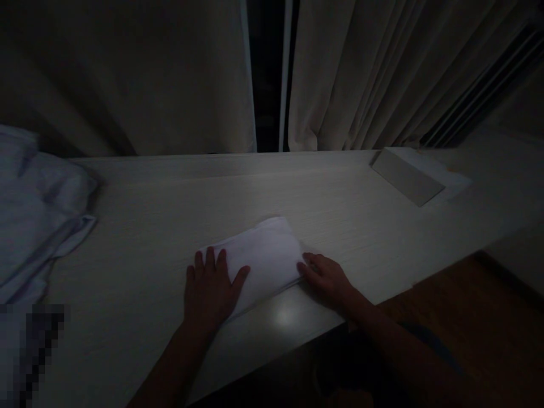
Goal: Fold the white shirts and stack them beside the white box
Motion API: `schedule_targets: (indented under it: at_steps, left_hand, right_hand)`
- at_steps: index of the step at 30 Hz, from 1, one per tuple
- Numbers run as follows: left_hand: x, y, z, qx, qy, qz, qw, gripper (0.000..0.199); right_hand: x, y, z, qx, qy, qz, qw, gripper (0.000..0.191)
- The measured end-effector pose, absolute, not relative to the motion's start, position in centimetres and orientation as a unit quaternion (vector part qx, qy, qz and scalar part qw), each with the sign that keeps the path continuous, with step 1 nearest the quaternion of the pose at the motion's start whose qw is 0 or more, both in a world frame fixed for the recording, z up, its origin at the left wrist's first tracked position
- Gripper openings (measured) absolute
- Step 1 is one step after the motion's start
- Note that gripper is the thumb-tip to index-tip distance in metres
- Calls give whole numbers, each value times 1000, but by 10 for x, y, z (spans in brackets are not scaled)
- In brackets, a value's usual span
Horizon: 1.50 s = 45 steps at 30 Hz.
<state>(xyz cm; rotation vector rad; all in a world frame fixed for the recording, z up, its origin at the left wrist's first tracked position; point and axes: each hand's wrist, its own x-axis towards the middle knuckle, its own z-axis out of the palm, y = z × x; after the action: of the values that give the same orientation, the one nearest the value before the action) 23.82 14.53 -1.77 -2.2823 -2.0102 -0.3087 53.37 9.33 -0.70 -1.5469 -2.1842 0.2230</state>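
A folded white cloth lies flat on the pale wood-grain tabletop, slightly turned so its right end sits farther back. My left hand rests palm down on the cloth's left end, fingers spread. At the opposite end, my right hand has its thumb and forefinger at the cloth's right edge, the other fingers curled under. Whether the edge is pinched between those fingertips is hard to see in the dim light. What kind of cloth it is does not show.
A heap of crumpled pale fabric lies on the left side. At the back right stands a box-like object with a grey side and white top. Beige curtains hang behind the table; its front edge runs diagonally above a brown floor.
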Motion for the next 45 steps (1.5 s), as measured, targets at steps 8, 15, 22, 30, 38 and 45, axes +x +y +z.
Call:
schedule_targets:
  at_steps: [8, 15, 22, 30, 38, 45]
  left_hand:
    - [242, 143, -8, -739, -663, -99, 70, 92]
    - [264, 137, 34, -811, -566, -134, 61, 68]
    - [284, 110, -2, -820, -565, -86, 32, 84]
    - [271, 111, -9, -776, -623, -99, 19, 97]
    - [236, 126, -26, -741, -659, -132, -4, 86]
    - [209, 134, -9, -722, -659, -206, -45, 67]
  right_hand:
    - [534, 92, 6, -517, -800, 73, 295, 39]
    - [496, 119, 36, -553, -776, 38, 301, 49]
    - [464, 148, 23, -548, -813, 11, 196, 62]
    - [466, 153, -12, -573, -811, 29, 115, 74]
    - [469, 159, -3, -572, -807, 89, 114, 73]
    - [522, 179, 22, -648, -661, 109, 362, 68]
